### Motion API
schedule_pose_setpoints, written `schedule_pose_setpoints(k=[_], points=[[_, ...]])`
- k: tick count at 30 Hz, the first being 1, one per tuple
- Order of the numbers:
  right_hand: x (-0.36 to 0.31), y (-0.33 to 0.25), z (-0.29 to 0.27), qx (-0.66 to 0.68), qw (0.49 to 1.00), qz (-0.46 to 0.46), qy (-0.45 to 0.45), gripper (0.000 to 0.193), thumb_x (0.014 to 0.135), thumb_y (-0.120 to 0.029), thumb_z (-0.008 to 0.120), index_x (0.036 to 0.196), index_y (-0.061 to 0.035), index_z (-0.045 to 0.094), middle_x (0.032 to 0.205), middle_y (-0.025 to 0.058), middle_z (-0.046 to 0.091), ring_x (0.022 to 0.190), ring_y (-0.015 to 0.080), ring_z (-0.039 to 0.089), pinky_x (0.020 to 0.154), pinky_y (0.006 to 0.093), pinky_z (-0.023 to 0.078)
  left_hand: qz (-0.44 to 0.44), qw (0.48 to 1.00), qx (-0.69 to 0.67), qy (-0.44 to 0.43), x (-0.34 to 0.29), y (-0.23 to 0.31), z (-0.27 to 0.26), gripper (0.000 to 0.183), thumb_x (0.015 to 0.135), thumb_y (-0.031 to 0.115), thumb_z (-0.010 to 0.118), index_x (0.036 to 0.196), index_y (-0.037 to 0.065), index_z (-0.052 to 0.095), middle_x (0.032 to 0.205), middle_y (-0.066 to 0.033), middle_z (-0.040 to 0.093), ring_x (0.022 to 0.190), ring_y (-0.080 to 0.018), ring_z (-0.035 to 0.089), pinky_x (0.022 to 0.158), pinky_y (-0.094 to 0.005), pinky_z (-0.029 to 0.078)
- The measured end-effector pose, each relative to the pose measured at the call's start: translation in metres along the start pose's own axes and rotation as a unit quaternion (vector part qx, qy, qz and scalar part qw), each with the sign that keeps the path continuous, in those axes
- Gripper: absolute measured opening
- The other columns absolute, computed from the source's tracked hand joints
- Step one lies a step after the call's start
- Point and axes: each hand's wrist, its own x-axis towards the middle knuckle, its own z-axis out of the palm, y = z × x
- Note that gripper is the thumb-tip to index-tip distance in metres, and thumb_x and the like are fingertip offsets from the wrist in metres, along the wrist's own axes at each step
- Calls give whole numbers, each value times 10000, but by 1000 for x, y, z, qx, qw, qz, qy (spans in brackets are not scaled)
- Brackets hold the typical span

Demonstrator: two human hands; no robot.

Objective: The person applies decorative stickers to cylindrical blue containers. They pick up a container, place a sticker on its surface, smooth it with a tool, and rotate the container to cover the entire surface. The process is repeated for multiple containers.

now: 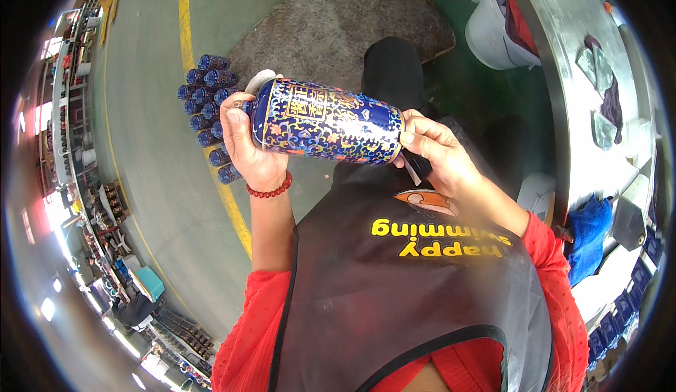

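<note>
A dark-blue bottle with gold lettering and a multicoloured floral pattern lies sideways across my lap, lifted in both hands. My left hand is wrapped round its narrow neck end. A whitish rounded piece shows beside those fingers; its kind is unclear. At the wide base, my right hand grips the bottle with thumb and fingers. Below the right fingers, a dark strip with a pale edge sticks out, too hidden to name.
Several similar blue bottles stand grouped on the green floor by a yellow line. A dark mat lies ahead. To the right are a white bucket, a metal table and a blue cloth. Loaded shelves line the far left.
</note>
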Motion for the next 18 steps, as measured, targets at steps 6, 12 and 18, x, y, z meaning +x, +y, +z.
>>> schedule_pose_setpoints(k=[6, 12, 18], points=[[-1, 0, 4, -65, 998, -24, 13, 116, 954, -117, 637, 861, -48, 619, 1093, 14, 510, 885, 109, 548, 742, 260, 486, 0, 1000, 3, 11, -1, -2, 1, 360, 1064, 340, 427, 1185, 15, 522, 1294, -314, 563, 1200, -414, 587, 953, -554, 547], [-4, -1, 5, -117, 993, -20, 9, 98, 940, -110, 636, 874, -40, 617, 1095, 13, 506, 882, 109, 552, 763, 259, 489, -5, 1000, -4, 21, -1, 2, 5, 300, 1068, 306, 430, 1121, 15, 478, 1251, -300, 582, 1148, -405, 623, 954, -507, 553], [-2, 0, 3, -46, 999, -26, -4, 92, 934, -84, 626, 859, -33, 634, 1062, 17, 519, 837, 116, 544, 752, 270, 474, -4, 1000, -12, 10, -1, 4, 6, 304, 1070, 306, 421, 1133, 14, 471, 1261, -300, 576, 1147, -401, 624, 951, -503, 556]])
